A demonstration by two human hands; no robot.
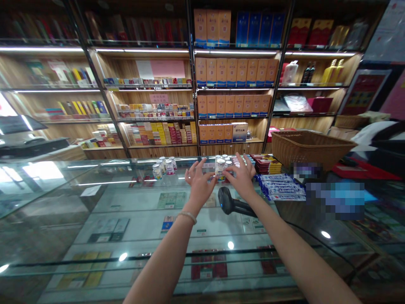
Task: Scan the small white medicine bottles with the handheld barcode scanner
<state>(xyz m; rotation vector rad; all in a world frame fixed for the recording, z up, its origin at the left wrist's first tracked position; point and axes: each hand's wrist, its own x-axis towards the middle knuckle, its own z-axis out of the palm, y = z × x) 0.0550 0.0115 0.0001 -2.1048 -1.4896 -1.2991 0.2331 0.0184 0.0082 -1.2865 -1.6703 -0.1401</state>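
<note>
Over the glass counter (136,223), both my hands flank a cluster of small clear jars with white lids (220,165). My left hand (200,185) is on their left, fingers spread and thumb reaching toward the front jar. On the other side my right hand (242,179) has its fingers apart, with the thumb at the front jar's side; whether it presses on the jar I cannot tell. A second group of similar jars (170,167) stands further left. Below my right hand lies a black handheld barcode scanner (225,201), its handle partly under my forearm.
Right of my hands lie blue-and-white packets (281,187) and stacked red and yellow packs (268,164). A wicker basket (311,143) stands behind them. The scanner's black cable (319,238) runs right. Wooden shelves with boxes (234,105) line the back, and boxed goods show beneath the glass.
</note>
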